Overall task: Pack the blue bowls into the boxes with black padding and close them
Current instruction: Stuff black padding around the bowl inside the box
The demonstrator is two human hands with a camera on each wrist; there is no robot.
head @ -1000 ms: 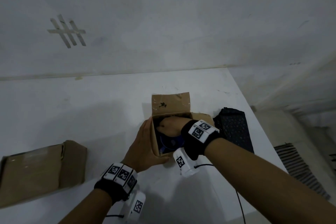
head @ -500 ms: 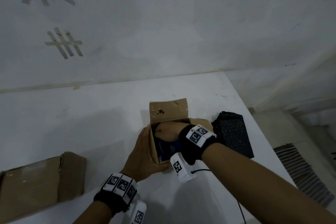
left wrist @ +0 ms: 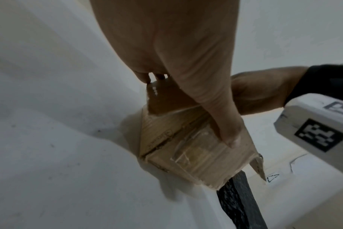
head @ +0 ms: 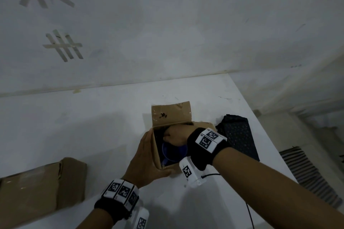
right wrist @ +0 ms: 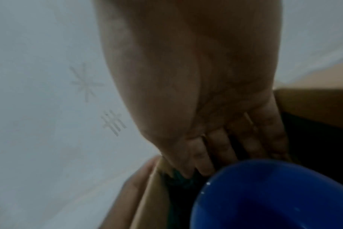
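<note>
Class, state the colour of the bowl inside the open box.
Blue. The bowl shows best in the right wrist view.

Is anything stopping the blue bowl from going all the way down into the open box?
Nothing visible does. The blue bowl is already inside the open box, which has black padding along its inner wall. The right hand reaches into the box just behind the bowl, and the left hand steadies the box from outside.

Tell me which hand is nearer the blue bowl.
Right. The right hand reaches into the open cardboard box, fingers just beside the blue bowl. The left hand stays outside, pressed against the box's left wall, thumb at its front.
</note>
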